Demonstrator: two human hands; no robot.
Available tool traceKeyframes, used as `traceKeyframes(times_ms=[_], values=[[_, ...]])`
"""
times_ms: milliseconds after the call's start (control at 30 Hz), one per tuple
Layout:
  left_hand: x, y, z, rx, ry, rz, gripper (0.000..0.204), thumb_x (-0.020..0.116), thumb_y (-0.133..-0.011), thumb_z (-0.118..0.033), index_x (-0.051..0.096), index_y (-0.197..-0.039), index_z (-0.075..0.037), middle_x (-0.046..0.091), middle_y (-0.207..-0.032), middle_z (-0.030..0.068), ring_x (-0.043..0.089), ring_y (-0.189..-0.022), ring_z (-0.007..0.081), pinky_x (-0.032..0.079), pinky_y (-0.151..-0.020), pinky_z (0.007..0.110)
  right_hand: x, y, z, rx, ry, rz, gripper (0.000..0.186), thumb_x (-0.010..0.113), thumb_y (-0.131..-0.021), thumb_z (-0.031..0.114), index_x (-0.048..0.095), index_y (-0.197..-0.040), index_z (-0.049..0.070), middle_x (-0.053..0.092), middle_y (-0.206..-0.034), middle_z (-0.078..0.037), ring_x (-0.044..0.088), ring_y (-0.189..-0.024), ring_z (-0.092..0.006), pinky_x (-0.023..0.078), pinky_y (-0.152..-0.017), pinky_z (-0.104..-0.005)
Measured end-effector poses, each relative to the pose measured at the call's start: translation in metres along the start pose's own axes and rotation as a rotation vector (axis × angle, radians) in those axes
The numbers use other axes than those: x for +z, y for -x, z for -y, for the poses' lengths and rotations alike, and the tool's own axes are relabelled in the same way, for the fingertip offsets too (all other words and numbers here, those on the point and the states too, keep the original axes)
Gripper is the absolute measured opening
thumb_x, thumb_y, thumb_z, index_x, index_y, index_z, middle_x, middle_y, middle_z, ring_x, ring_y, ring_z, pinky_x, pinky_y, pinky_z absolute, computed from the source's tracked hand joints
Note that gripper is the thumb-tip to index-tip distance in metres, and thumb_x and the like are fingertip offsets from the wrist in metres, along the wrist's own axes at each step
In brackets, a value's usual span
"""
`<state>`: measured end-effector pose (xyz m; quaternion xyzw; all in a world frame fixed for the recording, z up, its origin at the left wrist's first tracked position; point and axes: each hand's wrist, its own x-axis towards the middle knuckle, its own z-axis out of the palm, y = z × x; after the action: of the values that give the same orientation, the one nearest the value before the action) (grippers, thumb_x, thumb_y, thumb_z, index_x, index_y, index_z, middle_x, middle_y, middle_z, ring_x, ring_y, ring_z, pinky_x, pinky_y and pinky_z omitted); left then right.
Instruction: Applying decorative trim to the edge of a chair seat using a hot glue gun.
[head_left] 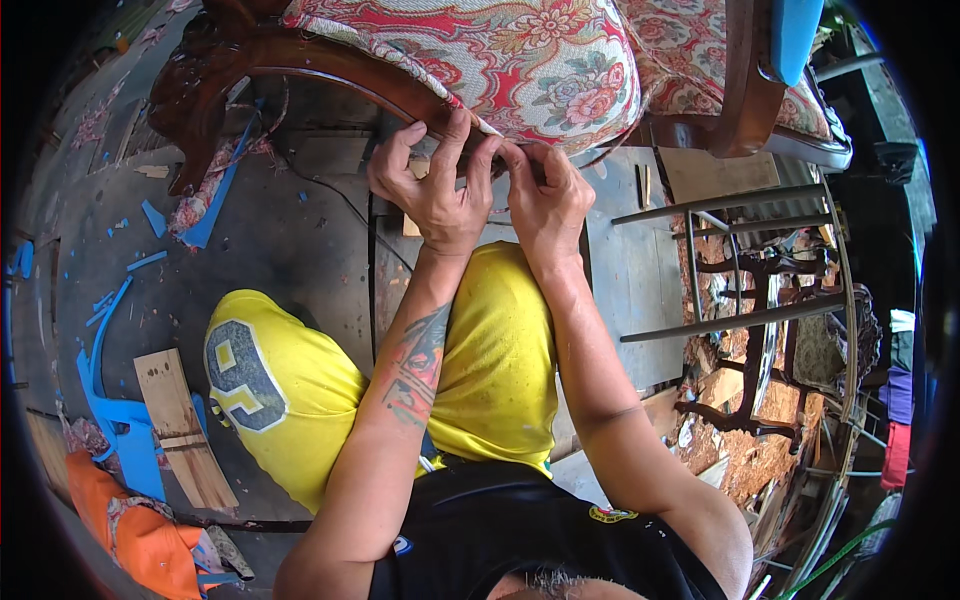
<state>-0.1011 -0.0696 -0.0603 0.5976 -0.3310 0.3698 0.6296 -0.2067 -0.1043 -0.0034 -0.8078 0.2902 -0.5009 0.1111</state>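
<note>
A carved dark-wood seat [320, 52] with floral upholstery fabric [480, 62] in cream, red and pink stands in front of me. Both hands meet at the fabric's near lower edge, where it runs along the curved wooden rail. My left hand [437, 190] pinches there with its thumb and a finger, while its other fingers rest bent against the rail. Right beside it, my right hand [548, 205] is closed, its thumb and forefinger pressed together at the same edge. The fingertips hide whatever small part of the edge lies between them.
Blue foam offcuts [130, 430] and a wooden board [185, 430] lie on the floor at left, near an orange cloth [135, 530]. To the right are a metal-tube rack [735, 320] and a carved wooden frame [760, 350]. A thin dark cable [350, 205] crosses the floor.
</note>
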Motion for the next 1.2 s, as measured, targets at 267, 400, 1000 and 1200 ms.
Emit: traceKeyframes(times_ms=[267, 400, 1000, 1200], values=[[-0.003, -0.004, -0.004, 0.0, 0.032, 0.006, 0.051, 0.09, -0.088, -0.03, 0.073, -0.132, -0.012, 0.053, -0.131, 0.0119, 0.051, -0.122, 0.0291, 0.04, -0.103, 0.043, 0.002, 0.002, -0.003, -0.002, 0.021, -0.023, 0.013, 0.082, -0.091, 0.005, 0.069, -0.093, 0.003, 0.071, -0.078, -0.016, 0.072, -0.067, -0.0321, 0.056, -0.062, -0.0393], [-0.005, -0.005, -0.004, 0.011, 0.011, 0.011, 0.041, 0.085, -0.093, -0.025, 0.073, -0.13, -0.01, 0.054, -0.131, 0.013, 0.052, -0.121, 0.0302, 0.041, -0.104, 0.044, 0.003, 0.002, -0.003, 0.017, -0.001, -0.031, 0.014, 0.083, -0.09, 0.006, 0.069, -0.092, 0.003, 0.071, -0.078, -0.016, 0.072, -0.067, -0.0315, 0.056, -0.062, -0.0388], [0.01, -0.015, 0.018, -0.316, 0.332, -0.076, 0.107, 0.1, -0.072, -0.046, 0.042, -0.149, 0.0, 0.049, -0.135, 0.0164, 0.054, -0.12, 0.0307, 0.048, -0.1, 0.043, 0.004, 0.006, -0.009, 0.181, -0.027, 0.002, 0.012, 0.082, -0.095, 0.012, 0.076, -0.095, 0.001, 0.076, -0.077, -0.008, 0.068, -0.067, -0.01, 0.055, -0.065, -0.0292], [0.011, -0.011, 0.016, -0.358, 0.423, -0.043, 0.104, 0.099, -0.073, -0.046, 0.044, -0.148, 0.0, 0.05, -0.135, 0.0166, 0.054, -0.12, 0.03, 0.049, -0.1, 0.043, 0.005, 0.01, -0.014, 0.214, -0.09, -0.015, 0.013, 0.083, -0.095, 0.012, 0.076, -0.096, 0.002, 0.074, -0.075, -0.007, 0.067, -0.066, -0.0089, 0.054, -0.064, -0.0281]])
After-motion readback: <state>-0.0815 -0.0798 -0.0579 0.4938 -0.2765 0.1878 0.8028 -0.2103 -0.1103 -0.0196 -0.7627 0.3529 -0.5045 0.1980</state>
